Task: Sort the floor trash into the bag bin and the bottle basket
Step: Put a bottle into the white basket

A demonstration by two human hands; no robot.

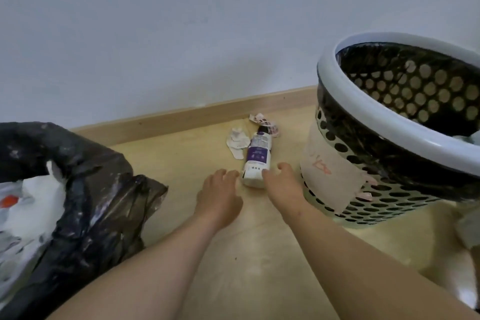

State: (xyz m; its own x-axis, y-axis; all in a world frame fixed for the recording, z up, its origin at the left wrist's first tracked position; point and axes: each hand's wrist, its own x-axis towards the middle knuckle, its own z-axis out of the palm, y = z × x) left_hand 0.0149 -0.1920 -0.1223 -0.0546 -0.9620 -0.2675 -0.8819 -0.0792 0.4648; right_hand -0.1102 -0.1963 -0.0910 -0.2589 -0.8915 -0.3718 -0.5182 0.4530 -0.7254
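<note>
Fingers (228, 175) of the left hand (219, 197) and of the right hand (281, 189) are seen loosely spread and slightly curled, with nothing gripped by either.

1. Bottle basket (326, 65): stood at the right, perforated, lined in black film, with a paper label (330, 171) on its near wall.
2. Bag bin (85, 189): a black sack at the left, its mouth slumped open, white refuse visible inside.
3. Bottle (255, 158): found lying on its side on the floor (181, 153), just ahead of and between the two hands. Its long axis is directed away from the person toward the skirting, base nearest, dark cap farthest. The right hand is judged the nearer; its fingertips are placed against the base end on that side (actual contact cannot be confirmed). The left fingertips are held just short of the base. A white body, a purple label band and small print near the base are noted.
4. Crumpled white paper (237, 140): beside the bottle on its left.
5. Printed wrapper (267, 125): by the cap end.

A closing grasp round the base end is judged to be called for next, the basket being close at the right.
</note>
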